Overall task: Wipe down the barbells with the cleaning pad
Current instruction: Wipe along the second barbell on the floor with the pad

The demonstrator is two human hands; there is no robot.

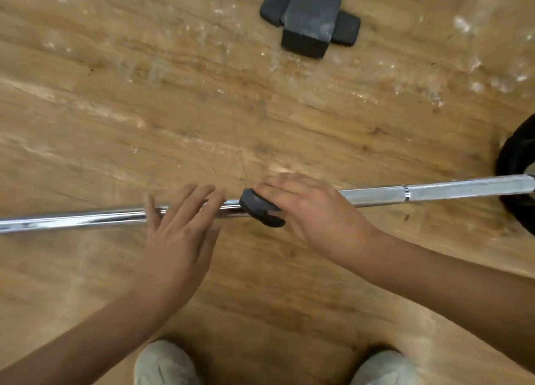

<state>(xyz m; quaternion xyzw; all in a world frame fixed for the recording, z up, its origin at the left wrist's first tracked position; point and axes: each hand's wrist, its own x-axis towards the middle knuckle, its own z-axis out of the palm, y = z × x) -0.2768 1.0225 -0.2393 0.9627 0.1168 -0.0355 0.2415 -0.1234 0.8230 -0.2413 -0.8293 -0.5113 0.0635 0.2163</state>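
Gripping cleaning pad (262, 209) on barbell (434, 192): right hand (315, 208); left hand (179, 234) beside.

- A wooden floor (260, 118) of worn, tan, streaky-grained planks fills the whole view.
- White, powdery smudges (463, 24) are scattered over the planks from 12 to 2 o'clock, thickest toward the upper right corner.
- At 12 o'clock a dark grey metal equipment foot (311, 17) lies on the floor, its square end pointing toward the centre; its top face is scuffed pale.
- A black rubber pad (273, 7) sticks out on the foot's left side, and a second rubber pad (346, 28) on its right.
- At 6 o'clock two pale grey rounded shapes (165, 364), shoes or knees, are cut off by the bottom edge.
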